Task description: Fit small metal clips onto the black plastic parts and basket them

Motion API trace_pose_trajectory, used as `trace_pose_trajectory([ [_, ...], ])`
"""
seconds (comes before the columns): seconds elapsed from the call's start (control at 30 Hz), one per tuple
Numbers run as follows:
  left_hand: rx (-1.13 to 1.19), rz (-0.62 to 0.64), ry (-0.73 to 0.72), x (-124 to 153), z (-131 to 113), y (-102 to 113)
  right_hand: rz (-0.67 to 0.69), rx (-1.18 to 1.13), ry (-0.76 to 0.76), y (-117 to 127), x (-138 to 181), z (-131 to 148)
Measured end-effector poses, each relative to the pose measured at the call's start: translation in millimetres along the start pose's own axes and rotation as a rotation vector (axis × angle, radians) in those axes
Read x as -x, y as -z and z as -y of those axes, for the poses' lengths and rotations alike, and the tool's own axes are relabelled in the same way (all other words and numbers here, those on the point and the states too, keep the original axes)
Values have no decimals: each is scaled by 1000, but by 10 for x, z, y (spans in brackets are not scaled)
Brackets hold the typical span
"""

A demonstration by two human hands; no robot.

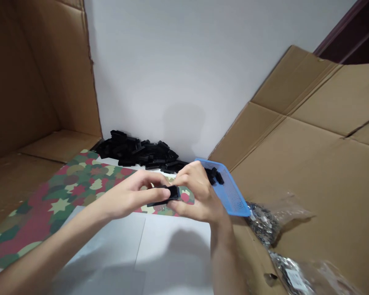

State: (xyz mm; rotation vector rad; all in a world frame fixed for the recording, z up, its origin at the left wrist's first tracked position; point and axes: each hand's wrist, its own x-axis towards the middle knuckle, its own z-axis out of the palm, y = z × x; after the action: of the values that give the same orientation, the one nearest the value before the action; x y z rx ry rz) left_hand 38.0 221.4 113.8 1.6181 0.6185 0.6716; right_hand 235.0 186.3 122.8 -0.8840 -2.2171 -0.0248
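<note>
**A:** Where's the part on your feed?

**B:** I have it between both hands, a black plastic piece (169,194), matte and blocky, with a thin flat strip running out to the left. It's held up over the near edge of the camouflage sheet (64,194).

**A:** And the fingers?

**B:** On the left hand (126,196), I see the fingers together, their tips clamped on the piece. The right hand (199,192) grips the other end, with its fingers curled over and its thumb low, so the two hands nearly meet around it.

**A:** What's close by on the right?

**B:** Just past the right hand, I see a blue mesh basket (230,190) tilted on its edge, with a few black pieces (215,175) inside. I can't tell whether the hand touches it. Beside its lower corner lies a clear bag of small metal bits (263,223) on the brown cardboard (310,172).

**A:** And ahead and below?

**B:** Ahead, a heap of black pieces (138,151) sits against the white wall (187,61). Below, a smooth white sheet (141,246) runs under the wrists, with the hands' shadows on it. Creased cardboard flaps rise on both sides.
</note>
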Motion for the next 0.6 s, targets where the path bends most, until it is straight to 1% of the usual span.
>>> trace_pose_trajectory([
  [0.07, -97, -26, -40, 18, -33, -35, -11, 21, 5, -30, -5, 17],
  [0.13, -138, -46, -78, 19, -47, -80, -22, 40, 7, -43, -10, 34],
  [0.27, -130, -67, -115, 2, -46, -122, -26, 51, 14, -44, -13, 53],
  [0.6, -117, -97, -138, -19, -48, -141, -3, 47, 12, -47, -13, 68],
])
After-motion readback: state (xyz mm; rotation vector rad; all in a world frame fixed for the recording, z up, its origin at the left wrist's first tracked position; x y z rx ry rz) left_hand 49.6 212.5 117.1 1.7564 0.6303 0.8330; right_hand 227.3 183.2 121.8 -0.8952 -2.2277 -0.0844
